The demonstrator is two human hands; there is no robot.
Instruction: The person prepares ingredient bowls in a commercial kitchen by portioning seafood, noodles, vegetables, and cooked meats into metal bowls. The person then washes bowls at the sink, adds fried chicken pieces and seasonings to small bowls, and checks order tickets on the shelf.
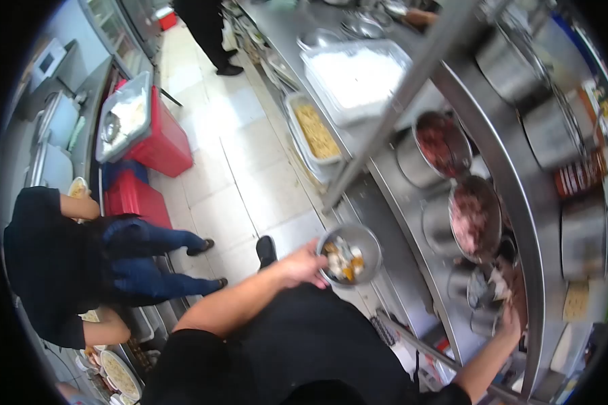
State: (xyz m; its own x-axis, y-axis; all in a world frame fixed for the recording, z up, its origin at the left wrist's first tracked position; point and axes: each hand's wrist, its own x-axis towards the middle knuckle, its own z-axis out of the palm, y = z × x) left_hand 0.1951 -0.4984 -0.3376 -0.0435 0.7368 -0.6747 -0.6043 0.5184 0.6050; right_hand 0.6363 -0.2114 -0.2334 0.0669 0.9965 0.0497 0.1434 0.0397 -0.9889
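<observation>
My left hand (304, 266) is closed on the rim of a round metal bowl (369, 251), which is tilted toward me in front of my body. Pale and orange-brown food pieces (344, 260) lie in the bowl. Over on the right, my right hand (509, 325) reaches to a small metal container (482, 322) on the steel shelf. Its fingers are bent together beside pale and greyish food (491, 287) in the neighbouring container. What they grip, if anything, is too small and blurred to make out.
Metal pots of reddish meat (476, 219) line the shelf below a steel rail (520, 182). A slanting post (398, 108) stands near a white-filled tub (358, 71). A person in black (54, 270) works on the left by red coolers (162, 138). Another person's legs (206, 30) are farther off.
</observation>
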